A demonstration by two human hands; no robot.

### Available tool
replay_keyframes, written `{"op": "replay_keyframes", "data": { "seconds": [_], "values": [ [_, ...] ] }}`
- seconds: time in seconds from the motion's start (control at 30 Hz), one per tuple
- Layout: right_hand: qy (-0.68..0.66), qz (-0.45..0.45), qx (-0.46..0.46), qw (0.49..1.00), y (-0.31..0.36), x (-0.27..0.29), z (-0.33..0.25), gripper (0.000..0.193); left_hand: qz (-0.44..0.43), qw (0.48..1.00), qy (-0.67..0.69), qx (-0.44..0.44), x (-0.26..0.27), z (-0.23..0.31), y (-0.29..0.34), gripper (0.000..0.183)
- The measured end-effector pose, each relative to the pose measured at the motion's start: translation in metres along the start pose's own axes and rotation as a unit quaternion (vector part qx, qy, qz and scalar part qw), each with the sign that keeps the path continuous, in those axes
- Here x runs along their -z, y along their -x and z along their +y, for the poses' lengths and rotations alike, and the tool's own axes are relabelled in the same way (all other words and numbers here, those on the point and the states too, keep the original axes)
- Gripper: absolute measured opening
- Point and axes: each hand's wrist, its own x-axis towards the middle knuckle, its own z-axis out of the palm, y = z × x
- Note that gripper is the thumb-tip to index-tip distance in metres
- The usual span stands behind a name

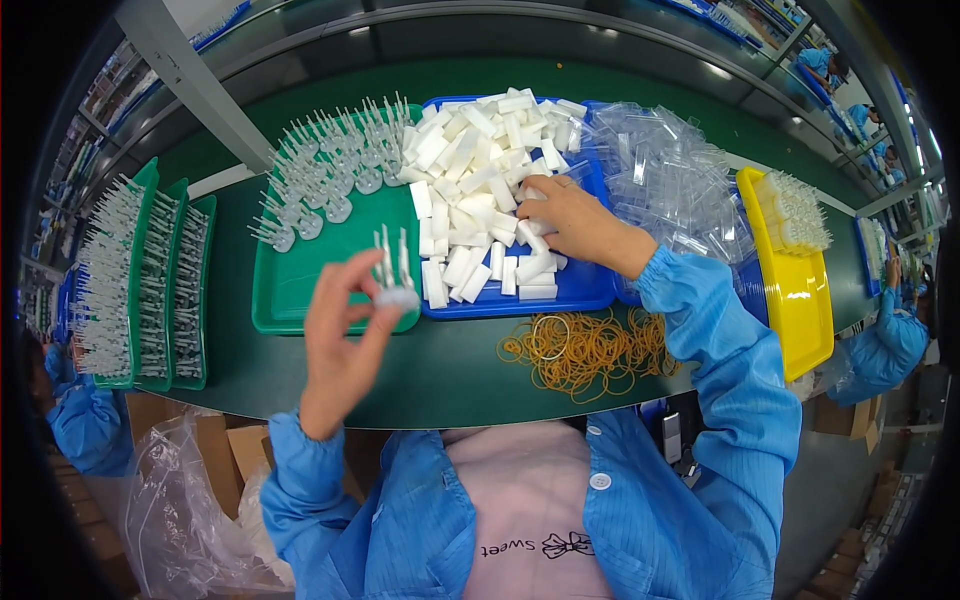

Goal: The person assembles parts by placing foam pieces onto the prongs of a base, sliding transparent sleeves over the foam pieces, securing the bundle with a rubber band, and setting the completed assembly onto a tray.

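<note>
My left hand (345, 335) pinches a round, pale disc-shaped base (397, 298) with several thin metal-tipped pins standing up from it. It is raised over the near right corner of the green tray (285, 300). In that tray's far part stand several similar pin pieces (340, 165). My right hand (575, 220) reaches into a heap of white rectangular blocks (470, 200) in the blue tray (590, 290). Its thumb and fingers are closed around a white block (531, 208), which they partly hide.
Behind my right arm lies a heap of clear plastic pieces (660, 160). Brown rubber bands (590, 355) lie at the table's near edge. At right is a yellow tray (803, 315) with white pin pieces; at left, green trays (150, 300) full of pin pieces stand on edge.
</note>
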Motion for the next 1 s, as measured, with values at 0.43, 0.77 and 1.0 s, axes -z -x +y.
{"op": "replay_keyframes", "data": {
  "seconds": [0.43,0.77,1.0],
  "values": [
    [-0.079,0.113,0.023,0.99,0.029,0.045,-0.068,0.032,-0.039,0.994,-0.089,-0.047,-0.036,-0.025,0.101,0.022],
    [-0.063,0.016,0.083,0.994,0.081,-0.037,-0.14,0.042,0.099,0.984,0.083,0.126,-0.028,-0.015,0.094,0.028],
    [-0.138,-0.026,0.038,0.989,0.086,-0.017,-0.132,0.052,0.096,0.986,0.064,0.122,-0.026,-0.021,0.1,0.026]
  ]
}}
